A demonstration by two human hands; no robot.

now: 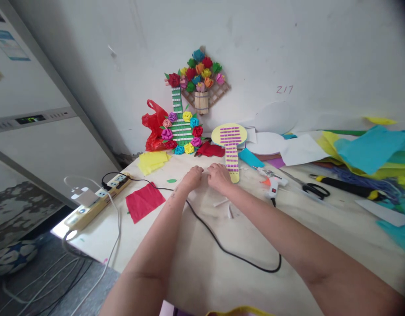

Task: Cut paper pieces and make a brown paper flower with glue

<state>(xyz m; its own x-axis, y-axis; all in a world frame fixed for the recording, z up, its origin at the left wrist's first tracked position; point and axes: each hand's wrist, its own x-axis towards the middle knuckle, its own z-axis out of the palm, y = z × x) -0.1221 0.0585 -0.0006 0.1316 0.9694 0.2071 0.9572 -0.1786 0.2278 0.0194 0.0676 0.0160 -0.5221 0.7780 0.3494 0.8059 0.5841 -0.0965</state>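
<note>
Yellow guitar cutout [231,147] sits left of the glue gun [273,188]. Probably light, stiffish, bendable; I'd grab its neck edges. Left hand [192,178] and right hand [219,176], further left: curled, can't tell if pinching anything.

"What colour is the round-headed card [230,142]?"
"Pale yellow, with purple bars in broken rows."
"And the toy guitar [181,131]?"
"Green, striped crosswise in white, its roses [196,141] purple, pink, yellow, blue and red."
"The wall flowers [199,68]?"
"Blue, red, green, orange, yellow and pink. Their basket [201,103] is tan with greyish bands, the lattice [220,95] brown and criss-crossed."
"The cloth-like square [145,202]?"
"Plain crimson. The thin sheets [152,162] are lemon yellow, the plastic bag [155,127] bright red."
"And the worktop [192,254]?"
"Cream. The cable [264,271] is black, the ball [14,256] patched blue and white."
</note>
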